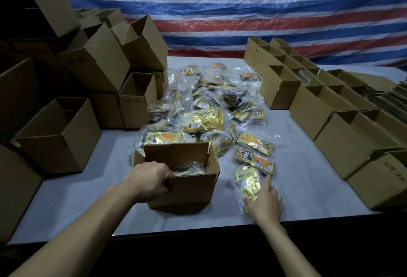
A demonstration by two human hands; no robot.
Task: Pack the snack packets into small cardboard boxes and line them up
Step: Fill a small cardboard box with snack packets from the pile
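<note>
Left hand [152,181] gripped the cardboard box [191,191] wall; right hand [265,199], fingers flat, pressed a slick gold packet [247,180], which risked sliding away ungrasped

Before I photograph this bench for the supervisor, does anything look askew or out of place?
Yes. The boxes on the left are heaped, several tipped on their sides, unlike the straight rows on the right. The snack packets sprawl loose in the middle.

Carrying on pale surface [88,188]: heap of snack packets [204,105] lying centre, piled boxes [97,65] left, rows of boxes [326,109] lining right, open box [189,188] sitting near front.
</note>
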